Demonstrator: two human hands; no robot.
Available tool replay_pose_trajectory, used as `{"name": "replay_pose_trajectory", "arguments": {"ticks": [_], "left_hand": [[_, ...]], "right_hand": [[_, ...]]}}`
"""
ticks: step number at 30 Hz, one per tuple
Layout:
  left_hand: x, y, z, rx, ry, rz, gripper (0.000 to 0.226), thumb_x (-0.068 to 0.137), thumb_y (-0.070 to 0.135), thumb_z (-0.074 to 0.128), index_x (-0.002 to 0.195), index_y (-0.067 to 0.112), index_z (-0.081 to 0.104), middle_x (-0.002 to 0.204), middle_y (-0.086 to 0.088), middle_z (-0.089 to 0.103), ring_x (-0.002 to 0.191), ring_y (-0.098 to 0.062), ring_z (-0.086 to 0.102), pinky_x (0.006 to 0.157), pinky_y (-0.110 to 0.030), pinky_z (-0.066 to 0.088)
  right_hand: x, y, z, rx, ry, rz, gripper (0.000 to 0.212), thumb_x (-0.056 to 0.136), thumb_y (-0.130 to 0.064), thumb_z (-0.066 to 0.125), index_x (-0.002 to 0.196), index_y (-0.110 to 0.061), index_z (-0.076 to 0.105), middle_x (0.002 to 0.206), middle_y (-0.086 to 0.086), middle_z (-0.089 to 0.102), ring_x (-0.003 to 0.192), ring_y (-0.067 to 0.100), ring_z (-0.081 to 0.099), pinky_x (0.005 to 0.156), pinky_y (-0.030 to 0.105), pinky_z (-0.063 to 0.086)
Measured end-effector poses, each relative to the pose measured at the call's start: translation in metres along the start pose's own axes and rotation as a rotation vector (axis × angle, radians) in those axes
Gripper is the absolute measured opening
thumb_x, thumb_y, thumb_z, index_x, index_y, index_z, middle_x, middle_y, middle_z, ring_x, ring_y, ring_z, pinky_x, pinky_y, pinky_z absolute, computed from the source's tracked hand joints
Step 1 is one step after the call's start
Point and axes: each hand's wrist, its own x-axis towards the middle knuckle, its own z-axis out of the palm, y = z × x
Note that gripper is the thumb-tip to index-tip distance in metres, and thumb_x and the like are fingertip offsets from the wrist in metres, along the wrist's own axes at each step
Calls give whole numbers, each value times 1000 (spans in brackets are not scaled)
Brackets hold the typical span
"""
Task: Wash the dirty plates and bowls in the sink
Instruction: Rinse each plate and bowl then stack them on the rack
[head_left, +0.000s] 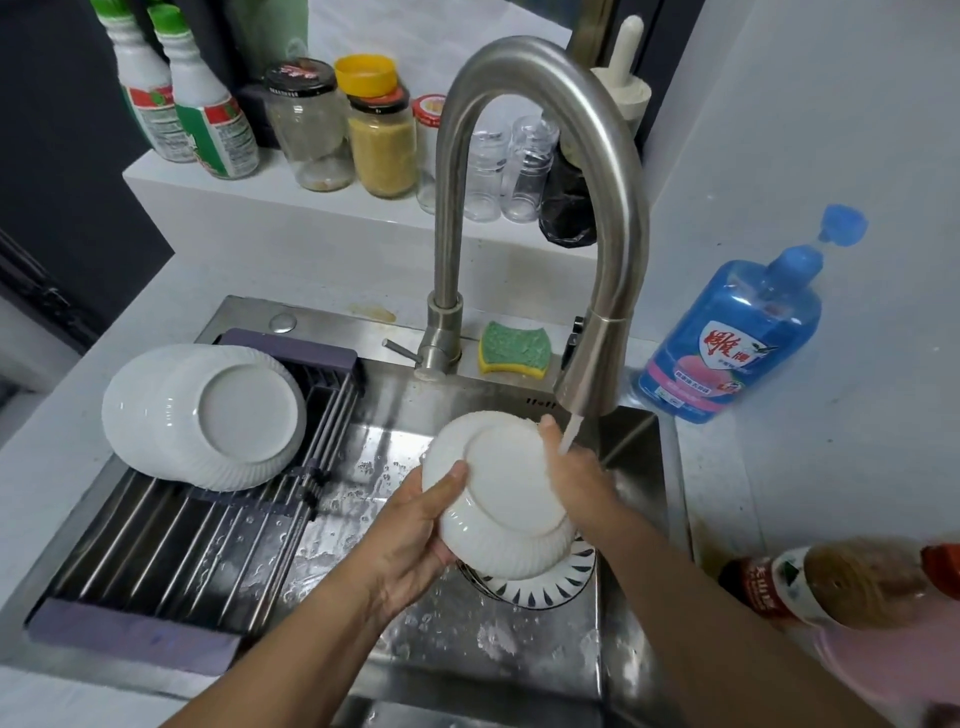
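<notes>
A wet steel sink (467, 644) is set into a pale tabletop (831, 467), with a white shelf (171, 192) behind it carrying jars (382, 140) and two green-capped bottles (208, 119). A tall curved faucet (545, 78) rises from the sink's back edge, and a thin stream of water (569, 436) falls from its head. A green and yellow sponge (514, 348) lies on the back ledge just beside the faucet base. A blue detergent bottle (727, 332) stands on the tabletop at the sink's back right corner; a brown bottle (852, 582) lies on its side near the front right edge. A roll-up rack (171, 545) spans the sink's left half, and a stack of white plates (208, 415) rests upside down on its back end.

The white plate (498, 488) is held tilted over the sink's right half, its ribbed underside and flat foot facing up, glossy and wet. It hangs above a black-and-white patterned dish (540, 587) lying in the basin. The left hand (415, 540) grips its lower left rim, thumb pressed on the underside, fingers curled beneath. The right hand (571, 478) clasps the right rim under the stream, thumb along the edge, the other fingers hidden behind the plate.
</notes>
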Motion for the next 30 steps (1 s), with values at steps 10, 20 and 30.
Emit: {"name": "replay_pose_trajectory", "arguments": {"ticks": [10, 20, 30], "left_hand": [[35, -15, -6, 740, 269, 203, 55, 96, 64, 51, 142, 34, 50, 134, 2, 65, 115, -26, 64, 88, -45, 56], [61, -18, 50, 1395, 3, 564, 49, 109, 51, 18, 150, 42, 44, 160, 11, 38, 151, -10, 25, 126, -39, 15], [44, -20, 21, 563, 333, 51, 66, 93, 73, 47, 121, 16, 66, 114, -11, 74, 99, -29, 71, 77, -39, 58]], "right_hand": [[1, 16, 4, 863, -326, 200, 69, 63, -51, 77, 119, -11, 74, 118, 17, 73, 111, 38, 68, 100, 53, 52], [-24, 18, 16, 770, 87, 43, 30, 89, -43, 74, 92, -13, 76, 84, 4, 78, 81, 22, 75, 73, 32, 58], [-16, 26, 19, 1011, 149, 117, 35, 88, -51, 71, 91, -15, 73, 91, 4, 77, 85, 23, 72, 79, 38, 61]]}}
